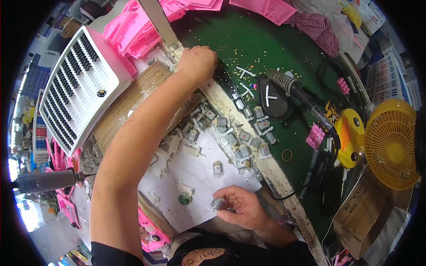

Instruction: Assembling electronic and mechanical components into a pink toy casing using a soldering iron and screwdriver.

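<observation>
My left arm stretches far forward, and my left hand (197, 64) is curled at the white ledge; its fingertips and anything in them are hidden. My right hand (244, 208), low in the middle, pinches a small silver motor (217, 203) between thumb and fingers over the white sheet (199, 213). Another small motor (217, 167) stands alone on that sheet. Several more motors (244, 136) lie heaped along the ledge (284, 179). White plastic brackets (182, 146) are scattered left of them. A dark green round lump (184, 199) sits near a bracket.
A soldering iron (306, 97) rests in its coiled holder on the green mat (293, 137). To the right stand a yellow fan (392, 148) and a cardboard box (361, 208). A white rack with black pegs (84, 88) and an electric screwdriver (49, 180) are at left. Pink plastic parts (137, 26) pile up behind.
</observation>
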